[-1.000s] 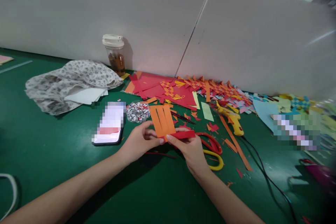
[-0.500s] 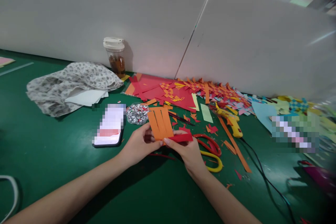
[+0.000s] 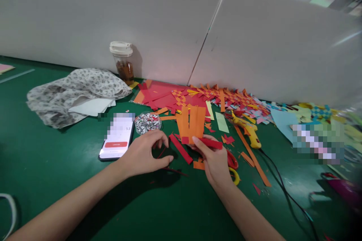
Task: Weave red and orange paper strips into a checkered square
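My right hand [image 3: 216, 160] pinches an orange slit paper [image 3: 196, 120] at its lower edge. A red paper strip [image 3: 210, 143] is held with it, crossing the bottom of the orange slats and sticking out to the right. My left hand [image 3: 145, 150] holds nothing; its thumb and fingers are curved apart, to the left of the paper. Between the hands lies another red strip [image 3: 181, 149] on the table, slanting. Scissors with a red handle loop [image 3: 232, 160] and a yellow one [image 3: 235, 176] are partly hidden behind my right hand.
A phone [image 3: 117, 139] lies left, beside a round flower-shaped patterned piece [image 3: 147, 122]. Farther back are a patterned cloth [image 3: 76, 90], a lidded cup [image 3: 124, 64] and red paper sheets [image 3: 161, 92]. Right are woven paper fish [image 3: 226, 96] and a corded yellow glue gun [image 3: 250, 131].
My left hand has let go of the orange paper and drawn slightly left, fingers parted. My right hand has carried the paper to the right. A red strip now shows between the hands.
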`<action>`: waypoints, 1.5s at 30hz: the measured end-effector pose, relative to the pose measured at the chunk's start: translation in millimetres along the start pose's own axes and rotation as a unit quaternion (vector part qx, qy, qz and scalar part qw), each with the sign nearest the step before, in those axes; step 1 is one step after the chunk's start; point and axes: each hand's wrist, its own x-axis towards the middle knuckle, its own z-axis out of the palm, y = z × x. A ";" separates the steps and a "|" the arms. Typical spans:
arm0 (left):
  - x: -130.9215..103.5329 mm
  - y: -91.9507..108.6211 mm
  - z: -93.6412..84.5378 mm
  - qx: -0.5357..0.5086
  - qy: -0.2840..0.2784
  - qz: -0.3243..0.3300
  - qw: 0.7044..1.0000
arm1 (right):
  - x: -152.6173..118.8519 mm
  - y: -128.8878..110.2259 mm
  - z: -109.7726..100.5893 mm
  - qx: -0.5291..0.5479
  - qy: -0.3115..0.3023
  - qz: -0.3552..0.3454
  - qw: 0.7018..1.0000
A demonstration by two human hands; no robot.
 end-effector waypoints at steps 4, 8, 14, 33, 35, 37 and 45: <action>-1.9 0.9 -13.3 0.044 -0.154 -0.016 0.987 | 5.1 -4.5 -0.1 0.043 0.025 0.002 0.999; -5.0 -2.5 -17.5 0.073 -0.166 -0.037 0.983 | 5.5 -3.1 -0.4 0.038 0.028 -0.002 0.999; -2.6 -17.9 -24.6 0.080 -0.175 -0.056 0.980 | 4.9 -3.1 0.2 0.045 0.026 -0.005 0.999; -0.9 6.5 23.4 -0.274 -0.043 -0.122 0.953 | -14.8 8.5 7.0 -0.034 -0.056 -0.005 0.998; -0.8 3.7 26.8 -0.325 -0.045 -0.134 0.935 | -17.6 9.2 7.7 -0.086 -0.089 -0.004 0.992; -0.7 0.5 28.5 -0.355 -0.040 -0.139 0.924 | -18.8 9.2 8.0 -0.114 -0.118 -0.013 0.986; 0.1 -4.7 28.1 -0.392 -0.027 -0.121 0.912 | -17.0 6.5 5.4 -0.151 -0.160 -0.065 0.973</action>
